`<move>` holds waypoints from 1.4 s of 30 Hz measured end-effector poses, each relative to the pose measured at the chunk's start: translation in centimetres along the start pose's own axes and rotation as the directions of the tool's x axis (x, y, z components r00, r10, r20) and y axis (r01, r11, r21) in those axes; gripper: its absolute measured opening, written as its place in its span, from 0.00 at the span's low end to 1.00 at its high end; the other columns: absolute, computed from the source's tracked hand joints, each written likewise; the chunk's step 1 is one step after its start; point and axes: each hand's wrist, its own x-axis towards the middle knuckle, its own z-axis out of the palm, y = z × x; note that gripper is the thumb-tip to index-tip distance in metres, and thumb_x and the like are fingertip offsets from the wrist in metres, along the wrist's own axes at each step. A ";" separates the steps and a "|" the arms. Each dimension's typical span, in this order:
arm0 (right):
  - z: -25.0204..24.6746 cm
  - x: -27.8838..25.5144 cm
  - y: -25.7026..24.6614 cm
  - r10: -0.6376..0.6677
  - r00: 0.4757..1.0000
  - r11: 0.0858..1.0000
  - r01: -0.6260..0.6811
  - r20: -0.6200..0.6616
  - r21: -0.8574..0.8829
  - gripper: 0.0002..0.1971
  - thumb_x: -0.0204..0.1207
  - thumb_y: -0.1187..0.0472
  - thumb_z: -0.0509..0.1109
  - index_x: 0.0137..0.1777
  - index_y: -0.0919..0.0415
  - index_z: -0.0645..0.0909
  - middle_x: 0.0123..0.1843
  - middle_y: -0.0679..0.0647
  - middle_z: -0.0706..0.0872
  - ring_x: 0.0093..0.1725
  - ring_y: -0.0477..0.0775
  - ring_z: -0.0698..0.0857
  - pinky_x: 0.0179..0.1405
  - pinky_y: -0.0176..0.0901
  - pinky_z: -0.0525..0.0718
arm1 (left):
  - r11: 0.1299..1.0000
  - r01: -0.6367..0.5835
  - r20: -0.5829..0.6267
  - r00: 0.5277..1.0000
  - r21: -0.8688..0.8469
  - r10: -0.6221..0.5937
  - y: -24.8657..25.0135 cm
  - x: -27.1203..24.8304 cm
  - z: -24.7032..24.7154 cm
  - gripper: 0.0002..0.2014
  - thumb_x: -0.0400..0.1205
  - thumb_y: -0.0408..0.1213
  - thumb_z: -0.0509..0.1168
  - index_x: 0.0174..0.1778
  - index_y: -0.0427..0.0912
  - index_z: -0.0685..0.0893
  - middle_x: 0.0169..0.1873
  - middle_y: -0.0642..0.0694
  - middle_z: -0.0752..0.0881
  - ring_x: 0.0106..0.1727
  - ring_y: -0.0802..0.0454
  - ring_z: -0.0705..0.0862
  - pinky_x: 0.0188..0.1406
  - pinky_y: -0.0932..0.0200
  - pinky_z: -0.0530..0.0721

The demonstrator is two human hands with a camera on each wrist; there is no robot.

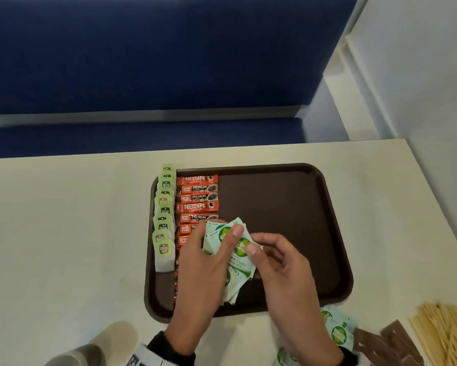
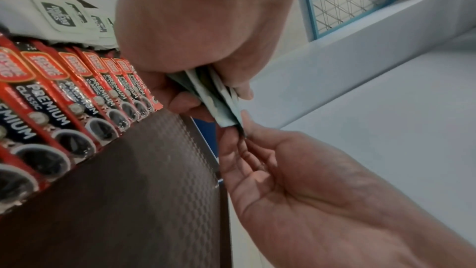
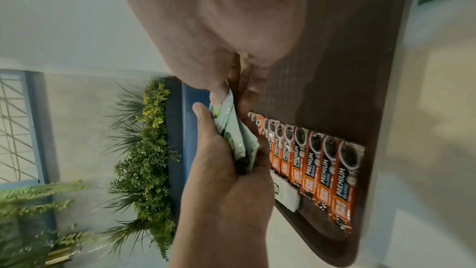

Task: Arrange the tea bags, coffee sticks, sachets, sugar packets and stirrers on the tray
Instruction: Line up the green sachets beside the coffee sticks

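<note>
A brown tray (image 1: 288,207) lies on the table. A column of green tea bags (image 1: 164,215) lines its left edge, with a column of red coffee sticks (image 1: 198,196) beside it. Above the tray my left hand (image 1: 209,262) grips a fanned stack of green-and-white sachets (image 1: 242,268), thumb on top. My right hand (image 1: 269,249) pinches the stack's right edge between thumb and curled fingers. The left wrist view shows the sachets (image 2: 213,97) edge-on above the coffee sticks (image 2: 77,109). The right wrist view shows both hands meeting on the sachets (image 3: 231,129).
More green sachets (image 1: 338,331) lie loose on the table at the front right, beside brown packets (image 1: 388,344) and a heap of wooden stirrers (image 1: 446,336). The tray's right half (image 1: 275,196) is bare. A blue bench (image 1: 169,62) stands behind the table.
</note>
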 end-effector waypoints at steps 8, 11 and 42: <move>-0.5 2.4 -1.8 0.234 0.958 0.929 -0.270 0.165 0.252 0.12 0.86 0.57 0.72 0.59 0.65 0.91 0.55 0.62 0.96 0.59 0.62 0.95 0.64 0.58 0.92 | 0.997 0.018 -0.022 1.000 -0.073 -0.020 0.7 1.2 0.5 0.16 0.77 0.53 0.76 0.56 0.49 0.89 0.46 0.51 0.97 0.47 0.51 0.97 0.45 0.51 0.96; -0.5 3.2 -2.2 0.264 0.938 0.918 -0.316 0.225 0.238 0.14 0.87 0.55 0.71 0.61 0.64 0.91 0.57 0.62 0.95 0.60 0.62 0.95 0.64 0.61 0.92 | 0.993 0.020 -0.032 0.999 -0.114 -0.024 1.2 1.5 0.2 0.17 0.76 0.52 0.75 0.57 0.47 0.90 0.45 0.50 0.97 0.45 0.52 0.97 0.39 0.60 0.94; 2.5 18.9 1.7 -0.328 0.945 0.745 0.268 0.015 -0.610 0.20 0.79 0.53 0.83 0.67 0.49 0.82 0.64 0.44 0.79 0.65 0.43 0.77 0.63 0.36 0.78 | 0.972 0.096 -0.256 0.955 -0.212 -0.150 1.9 4.9 -3.4 0.13 0.80 0.49 0.76 0.58 0.53 0.93 0.44 0.51 0.98 0.44 0.50 0.98 0.36 0.57 0.93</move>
